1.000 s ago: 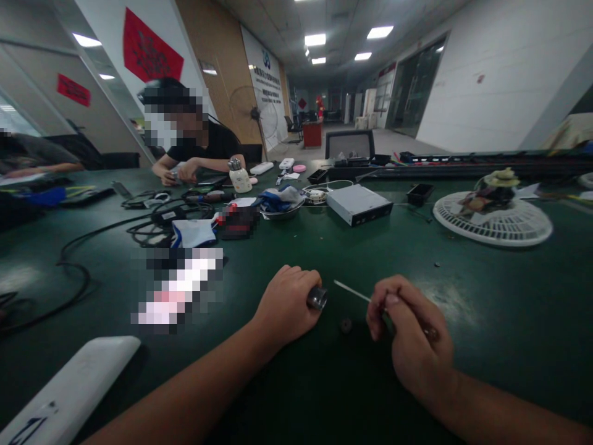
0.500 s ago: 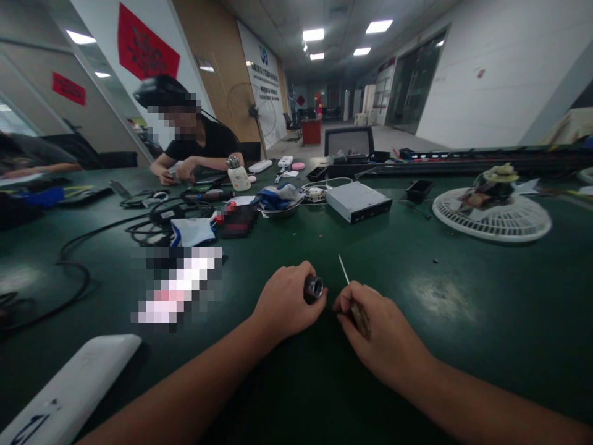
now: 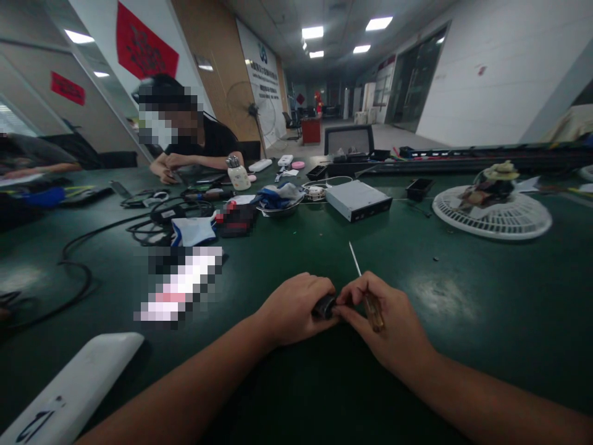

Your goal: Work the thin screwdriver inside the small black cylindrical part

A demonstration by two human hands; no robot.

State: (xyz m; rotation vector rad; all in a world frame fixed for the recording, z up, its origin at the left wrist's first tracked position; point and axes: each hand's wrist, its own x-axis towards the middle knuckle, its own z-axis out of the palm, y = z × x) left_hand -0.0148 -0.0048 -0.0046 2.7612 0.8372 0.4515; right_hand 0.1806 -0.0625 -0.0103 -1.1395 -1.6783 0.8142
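Note:
My left hand (image 3: 294,309) is closed round a short dark cylinder (image 3: 325,306), whose open end points to the right; most of it is hidden in the palm. My right hand (image 3: 386,315) grips a screwdriver (image 3: 374,312) with a translucent amber handle, its thin metal shaft pointing up and away over the table. The right thumb and index fingertip meet at the cylinder's end, touching or nearly touching it. Whether they pinch something small there I cannot make out.
On the green table (image 3: 393,395) lie a grey disc drive (image 3: 356,199), a white fan grille (image 3: 491,213) with a motor on it, and black cables (image 3: 88,266). A white casing (image 3: 74,386) is at the near left. Across the table sits a person (image 3: 204,139).
My hands have come together: the left moved right with the cylinder and turned it, and the right fingertips reached its end. The screwdriver has shifted slightly right and up.

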